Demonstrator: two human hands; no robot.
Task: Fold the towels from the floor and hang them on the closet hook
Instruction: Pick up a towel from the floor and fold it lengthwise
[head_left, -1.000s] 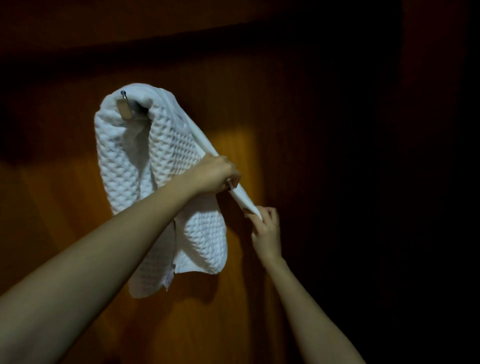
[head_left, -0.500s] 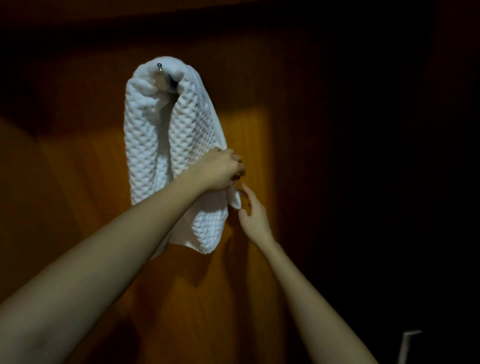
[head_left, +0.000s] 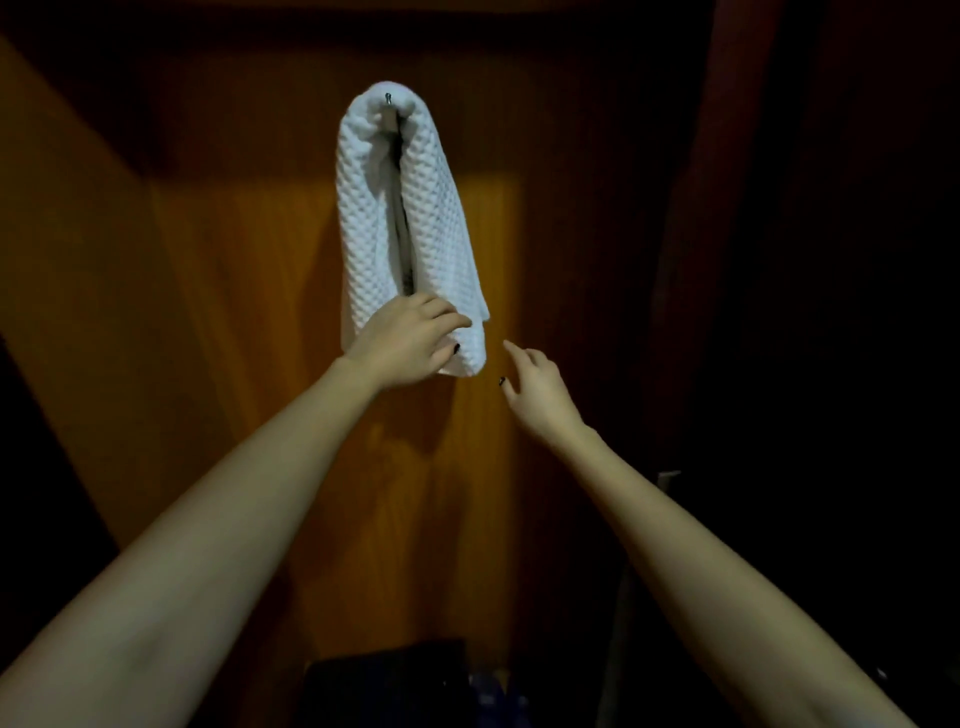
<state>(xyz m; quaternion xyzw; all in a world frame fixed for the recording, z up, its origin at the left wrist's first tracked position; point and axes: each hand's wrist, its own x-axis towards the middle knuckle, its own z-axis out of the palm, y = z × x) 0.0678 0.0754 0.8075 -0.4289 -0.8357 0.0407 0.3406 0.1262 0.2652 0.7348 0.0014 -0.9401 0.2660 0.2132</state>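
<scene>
White towel (head_left: 371, 218) on hook (head_left: 388, 97) | left hand (head_left: 410, 343) apparently touching | right hand (head_left: 540, 387) apart

A home closet is showing here: dim wooden panelling (head_left: 467, 467) is surrounding a white towel (head_left: 441, 234) hanging from a metal hook (head_left: 388, 97).

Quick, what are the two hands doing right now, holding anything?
Left hand: open, fingers resting on the lower end of the hanging towel.
Right hand: open, holding nothing, clear of the towel.
</scene>
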